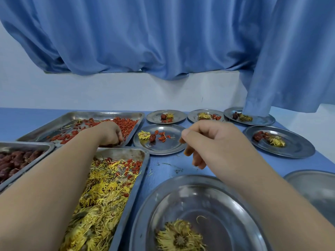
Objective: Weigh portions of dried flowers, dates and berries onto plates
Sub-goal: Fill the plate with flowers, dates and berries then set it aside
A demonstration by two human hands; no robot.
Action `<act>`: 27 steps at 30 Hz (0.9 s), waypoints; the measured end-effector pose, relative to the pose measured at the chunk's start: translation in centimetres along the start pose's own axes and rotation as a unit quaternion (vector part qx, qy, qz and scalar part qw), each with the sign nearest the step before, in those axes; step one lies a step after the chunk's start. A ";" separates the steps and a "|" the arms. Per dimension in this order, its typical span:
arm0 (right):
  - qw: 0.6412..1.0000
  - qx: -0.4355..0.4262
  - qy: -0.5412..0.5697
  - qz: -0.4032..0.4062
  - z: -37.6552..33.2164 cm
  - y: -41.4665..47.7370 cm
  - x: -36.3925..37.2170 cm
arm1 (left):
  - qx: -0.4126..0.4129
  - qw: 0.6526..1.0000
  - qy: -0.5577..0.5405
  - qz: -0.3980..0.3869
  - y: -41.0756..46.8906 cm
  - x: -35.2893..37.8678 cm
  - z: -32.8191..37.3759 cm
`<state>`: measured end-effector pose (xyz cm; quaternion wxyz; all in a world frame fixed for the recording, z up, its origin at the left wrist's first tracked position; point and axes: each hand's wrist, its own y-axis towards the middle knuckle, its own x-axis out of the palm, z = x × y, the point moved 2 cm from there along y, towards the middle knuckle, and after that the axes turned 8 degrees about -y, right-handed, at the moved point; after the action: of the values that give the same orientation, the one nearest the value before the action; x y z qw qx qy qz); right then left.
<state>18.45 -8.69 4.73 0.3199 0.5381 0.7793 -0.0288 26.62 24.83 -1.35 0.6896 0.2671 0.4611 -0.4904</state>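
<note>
My left hand [108, 133] reaches into the far tray [54, 127] of red berries [126, 124], its fingers curled down into the berries at the tray's near right corner. My right hand [208, 142] hovers above the table beside a small plate [163, 149] that holds a flower, a date and some berries; its fingers hang loosely curled and I see nothing in them. Close to me, a large plate [154, 196] holds one dried yellow flower [181, 236]. A tray [145, 160] of dried flowers [101, 192] lies under my left forearm. At the left, a tray [27, 145] holds dates [10, 163].
Three filled plates stand along the back: one [154, 116], a second [194, 115] and a third [262, 120]. Another filled plate [293, 147] is at the right, with a bare plate [311, 187] at the right edge. A blue curtain [163, 42] hangs down onto the back right plate.
</note>
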 end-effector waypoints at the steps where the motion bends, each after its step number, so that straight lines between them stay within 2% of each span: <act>1: 1.000 0.000 0.008 0.003 0.0 0.0 -0.3 | 0.005 1.000 -0.012 0.009 0.0 -0.2 0.1; 7: 0.999 0.008 0.048 0.024 0.1 0.3 -1.2 | 0.028 0.994 -0.070 0.080 0.0 -2.1 -0.2; 15: 1.000 -0.004 0.023 0.021 -0.1 0.2 -1.2 | 0.036 0.991 -0.070 0.110 0.0 -1.8 -1.6; 19: 1.000 -0.003 0.017 0.021 0.0 0.2 -1.1 | 0.023 0.979 -0.182 0.094 -0.3 -2.0 -2.4; 25: 1.000 -0.005 0.025 0.018 -0.2 0.1 -1.2 | 0.021 0.971 -0.211 0.111 -1.1 -2.5 -2.9; 27: 0.999 -0.003 0.031 0.020 -0.2 0.1 -1.3 | 0.023 0.960 -0.257 0.113 -1.6 -2.6 -2.5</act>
<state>18.77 -9.64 5.58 0.2976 0.5529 0.7782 -0.0036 23.93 27.44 0.06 0.8295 0.1983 0.2239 -0.4718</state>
